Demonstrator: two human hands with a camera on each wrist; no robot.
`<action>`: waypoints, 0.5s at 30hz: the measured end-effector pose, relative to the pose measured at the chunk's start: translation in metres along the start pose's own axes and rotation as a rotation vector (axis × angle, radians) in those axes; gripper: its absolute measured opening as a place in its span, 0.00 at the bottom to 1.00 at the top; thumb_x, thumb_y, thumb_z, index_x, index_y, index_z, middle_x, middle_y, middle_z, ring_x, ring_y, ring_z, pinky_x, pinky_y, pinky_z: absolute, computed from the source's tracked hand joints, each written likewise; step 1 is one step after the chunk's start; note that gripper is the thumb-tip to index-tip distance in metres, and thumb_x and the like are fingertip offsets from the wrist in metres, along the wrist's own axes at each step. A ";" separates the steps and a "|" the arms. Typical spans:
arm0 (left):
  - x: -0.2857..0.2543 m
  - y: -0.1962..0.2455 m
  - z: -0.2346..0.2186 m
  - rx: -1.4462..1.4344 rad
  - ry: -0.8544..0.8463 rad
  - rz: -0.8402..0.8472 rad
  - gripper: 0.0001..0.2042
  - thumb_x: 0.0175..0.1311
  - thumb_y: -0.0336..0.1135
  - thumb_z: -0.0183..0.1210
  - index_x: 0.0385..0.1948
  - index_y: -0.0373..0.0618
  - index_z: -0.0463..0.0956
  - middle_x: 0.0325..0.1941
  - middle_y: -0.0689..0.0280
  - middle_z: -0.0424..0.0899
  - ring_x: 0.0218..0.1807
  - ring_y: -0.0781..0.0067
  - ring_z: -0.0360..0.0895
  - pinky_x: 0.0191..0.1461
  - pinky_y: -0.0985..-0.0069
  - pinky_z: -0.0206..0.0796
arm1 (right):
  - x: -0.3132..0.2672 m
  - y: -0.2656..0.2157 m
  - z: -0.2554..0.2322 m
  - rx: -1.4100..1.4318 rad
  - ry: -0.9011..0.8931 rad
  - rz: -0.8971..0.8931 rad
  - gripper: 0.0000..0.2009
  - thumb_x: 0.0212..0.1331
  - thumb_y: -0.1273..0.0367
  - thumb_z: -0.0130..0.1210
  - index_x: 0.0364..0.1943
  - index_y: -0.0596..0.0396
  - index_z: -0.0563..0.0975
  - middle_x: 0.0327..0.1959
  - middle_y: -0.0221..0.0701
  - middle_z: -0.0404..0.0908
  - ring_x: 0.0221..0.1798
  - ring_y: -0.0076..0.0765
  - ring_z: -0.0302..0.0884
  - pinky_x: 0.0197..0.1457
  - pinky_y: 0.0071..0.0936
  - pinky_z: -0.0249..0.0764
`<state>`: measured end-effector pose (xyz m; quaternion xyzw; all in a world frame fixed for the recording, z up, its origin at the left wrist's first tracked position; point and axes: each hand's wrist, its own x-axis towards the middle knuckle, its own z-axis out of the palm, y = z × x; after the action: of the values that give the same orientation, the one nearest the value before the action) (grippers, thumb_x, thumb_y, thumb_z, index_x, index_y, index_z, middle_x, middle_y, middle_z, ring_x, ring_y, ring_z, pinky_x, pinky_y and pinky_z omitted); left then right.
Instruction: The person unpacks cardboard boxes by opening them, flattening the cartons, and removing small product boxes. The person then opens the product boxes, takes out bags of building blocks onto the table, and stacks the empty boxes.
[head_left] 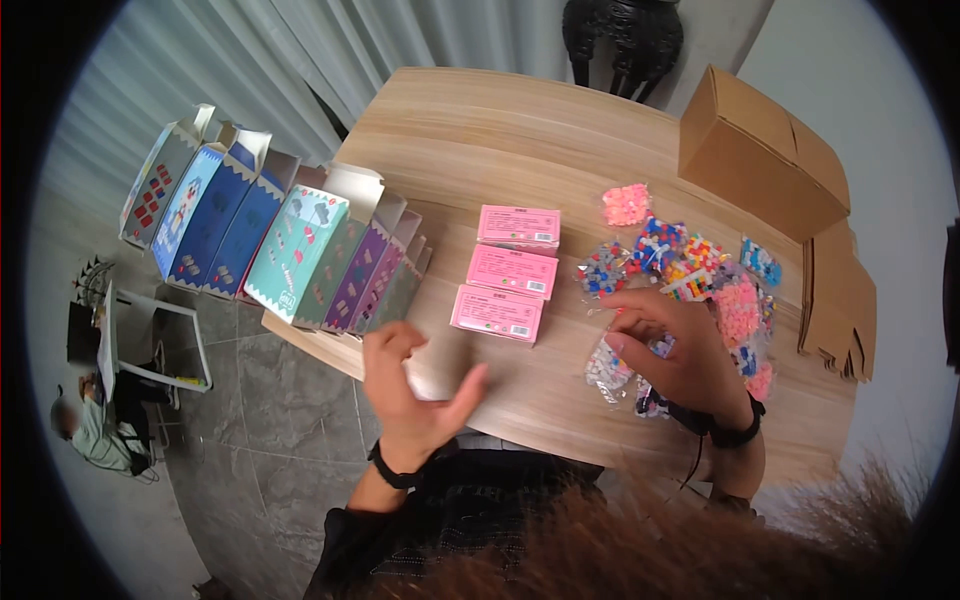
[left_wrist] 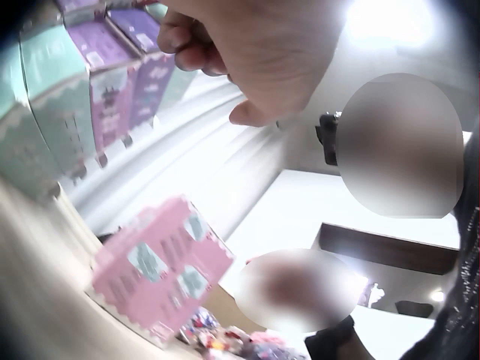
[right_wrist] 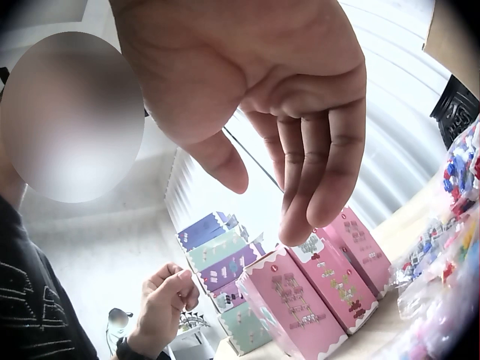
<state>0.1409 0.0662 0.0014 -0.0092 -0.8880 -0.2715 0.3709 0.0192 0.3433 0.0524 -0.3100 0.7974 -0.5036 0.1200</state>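
Note:
My left hand is above the table's near edge, thumb spread and fingers loosely bent with nothing in them. It is nearest to the row of mint, purple and blue cardboard boxes at the left, several with flaps up. Three pink boxes stand in a column at mid-table, between my hands. Over a heap of clear bags of small coloured pieces hovers my right hand, its fingers relaxed and holding nothing. In the right wrist view, the right hand's loose fingers overlap the pink boxes.
An upright brown cardboard box stands at the back right of the wooden table, with folded cardboard beside it. A dark carved stand is behind the table. Another person sits far left near a white-framed table.

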 end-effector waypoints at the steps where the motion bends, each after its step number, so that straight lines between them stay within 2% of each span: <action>1: 0.010 0.013 0.006 0.049 -0.042 -0.030 0.34 0.45 0.39 0.81 0.50 0.34 0.71 0.46 0.54 0.76 0.45 0.56 0.76 0.48 0.65 0.68 | -0.001 -0.001 -0.001 0.000 -0.007 0.001 0.17 0.64 0.73 0.66 0.56 0.59 0.80 0.33 0.34 0.87 0.31 0.28 0.83 0.37 0.25 0.78; 2: 0.018 0.024 0.012 0.099 -0.084 -0.061 0.39 0.44 0.42 0.81 0.56 0.33 0.69 0.50 0.52 0.76 0.48 0.53 0.76 0.50 0.62 0.70 | -0.002 -0.002 -0.002 0.000 -0.015 0.002 0.16 0.64 0.73 0.66 0.55 0.59 0.80 0.33 0.34 0.87 0.31 0.28 0.83 0.37 0.25 0.78; 3: 0.021 0.028 0.022 0.092 -0.084 -0.059 0.39 0.44 0.42 0.81 0.56 0.33 0.69 0.50 0.52 0.76 0.48 0.53 0.76 0.50 0.62 0.70 | -0.002 -0.004 -0.002 -0.005 -0.011 0.004 0.16 0.64 0.73 0.66 0.55 0.59 0.80 0.33 0.34 0.87 0.31 0.28 0.83 0.37 0.25 0.78; 5: 0.022 0.031 0.039 0.137 -0.119 -0.136 0.46 0.43 0.45 0.82 0.62 0.30 0.65 0.56 0.45 0.73 0.54 0.40 0.76 0.55 0.55 0.72 | -0.004 -0.006 -0.004 0.000 0.002 -0.012 0.16 0.64 0.73 0.66 0.55 0.59 0.80 0.32 0.33 0.87 0.31 0.28 0.83 0.37 0.25 0.77; 9: 0.015 0.026 0.052 0.037 -0.182 -0.257 0.48 0.42 0.44 0.82 0.63 0.28 0.62 0.55 0.45 0.74 0.54 0.41 0.76 0.57 0.57 0.72 | -0.005 -0.006 -0.006 -0.022 -0.020 -0.037 0.16 0.64 0.73 0.66 0.55 0.59 0.80 0.32 0.33 0.87 0.32 0.28 0.83 0.38 0.26 0.78; 11: 0.008 0.028 0.044 -0.123 -0.196 -0.410 0.47 0.42 0.42 0.82 0.62 0.30 0.62 0.54 0.46 0.75 0.54 0.43 0.77 0.57 0.58 0.72 | -0.005 -0.009 -0.005 -0.015 -0.016 -0.017 0.16 0.64 0.72 0.66 0.55 0.59 0.80 0.33 0.32 0.87 0.33 0.28 0.83 0.39 0.26 0.79; 12: 0.002 0.027 0.038 -0.110 -0.196 -0.420 0.47 0.42 0.42 0.82 0.62 0.30 0.62 0.54 0.46 0.75 0.54 0.43 0.77 0.57 0.58 0.72 | -0.005 -0.010 -0.004 -0.004 -0.027 -0.018 0.16 0.64 0.72 0.66 0.55 0.59 0.80 0.33 0.32 0.87 0.33 0.28 0.83 0.39 0.26 0.79; 14: -0.008 0.028 0.029 -0.187 -0.262 -0.279 0.44 0.42 0.39 0.81 0.61 0.32 0.64 0.54 0.46 0.76 0.54 0.44 0.77 0.57 0.58 0.72 | -0.006 -0.012 -0.003 -0.027 -0.025 -0.019 0.16 0.64 0.72 0.66 0.55 0.58 0.80 0.32 0.33 0.87 0.33 0.30 0.85 0.40 0.27 0.80; 15: -0.010 0.033 0.026 -0.200 -0.271 -0.216 0.44 0.38 0.37 0.80 0.61 0.34 0.66 0.55 0.47 0.76 0.54 0.44 0.76 0.57 0.58 0.71 | -0.006 -0.014 -0.002 -0.023 -0.035 -0.018 0.16 0.64 0.72 0.66 0.55 0.58 0.80 0.32 0.33 0.87 0.33 0.30 0.85 0.40 0.27 0.80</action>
<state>0.1383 0.1090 -0.0052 0.0129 -0.8943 -0.3926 0.2141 0.0284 0.3445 0.0648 -0.3272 0.7982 -0.4898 0.1259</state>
